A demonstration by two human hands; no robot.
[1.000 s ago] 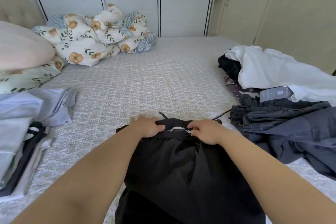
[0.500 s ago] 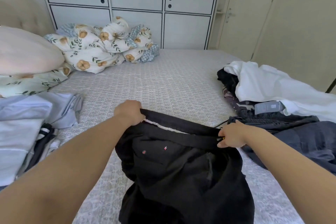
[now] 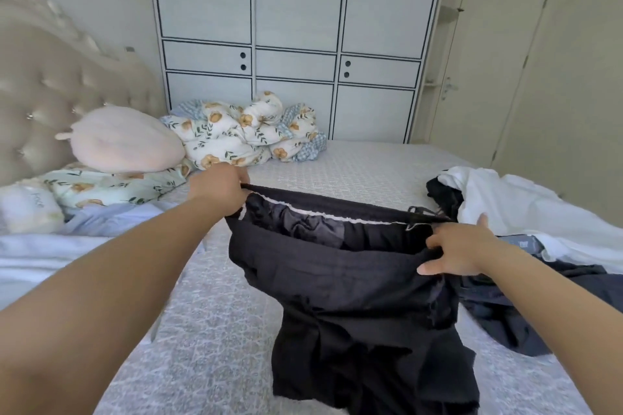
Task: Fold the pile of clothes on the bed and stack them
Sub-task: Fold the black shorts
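Black shorts (image 3: 344, 283) hang in the air above the bed (image 3: 209, 340), held up by the stretched waistband with the legs drooping down. My left hand (image 3: 219, 189) grips the waistband's left end. My right hand (image 3: 458, 249) pinches the right end, with some fingers spread. The unfolded pile lies on the bed's right side: a white garment (image 3: 526, 209) over dark clothes (image 3: 526, 310). Light blue and white clothes (image 3: 50, 246) lie at the left edge.
A pink pillow (image 3: 124, 140) and floral pillows lean by the tufted headboard (image 3: 43, 94) at left. A crumpled floral quilt (image 3: 242, 131) sits at the far side. A white wardrobe (image 3: 293, 44) stands behind the bed, a door at right.
My hands moved apart and rose, lifting the shorts off the bed and stretching the waistband wide. The view tilted upward.
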